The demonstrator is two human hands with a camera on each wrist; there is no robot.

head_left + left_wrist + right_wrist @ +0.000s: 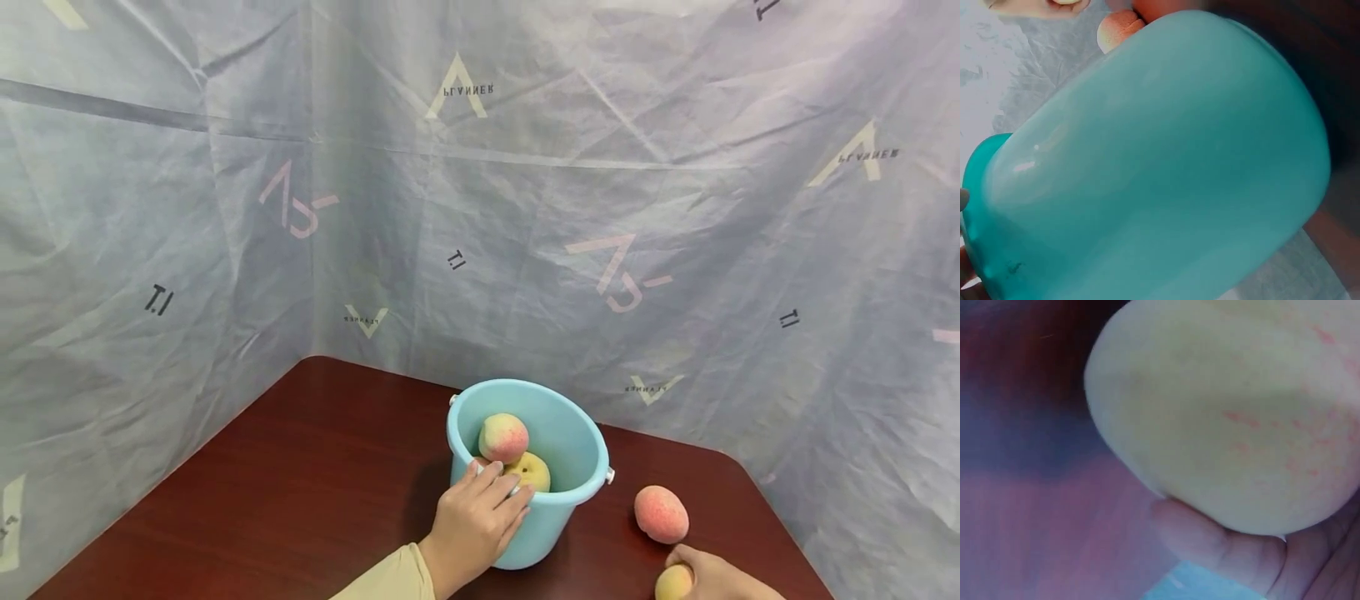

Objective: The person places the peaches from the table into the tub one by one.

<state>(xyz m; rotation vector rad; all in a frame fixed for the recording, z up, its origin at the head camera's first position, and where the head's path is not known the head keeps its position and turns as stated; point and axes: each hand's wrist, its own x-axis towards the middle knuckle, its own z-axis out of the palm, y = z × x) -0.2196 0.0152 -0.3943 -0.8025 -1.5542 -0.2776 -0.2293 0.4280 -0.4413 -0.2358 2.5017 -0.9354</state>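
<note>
A light blue bucket (536, 533) stands on the table, and my left hand (474, 523) grips its near rim, fingers curled over the edge. Inside it lie a pink-and-yellow peach (504, 437) and a yellow fruit (536, 472) with a dark dimple; the fingers partly hide another. The bucket's wall (1166, 156) fills most of the left wrist view. At the lower right, my right hand (716, 579) holds a yellowish peach (672, 583). Seen close in the right wrist view, this peach (1210, 419) has red flecks and a finger curled along its side.
Just beyond the right hand, a pinkish-red peach (661, 514) lies on the table to the right of the bucket. The dark red-brown table (300, 475) extends left to its edge. Grey printed sheets (510, 208) hang behind and at both sides.
</note>
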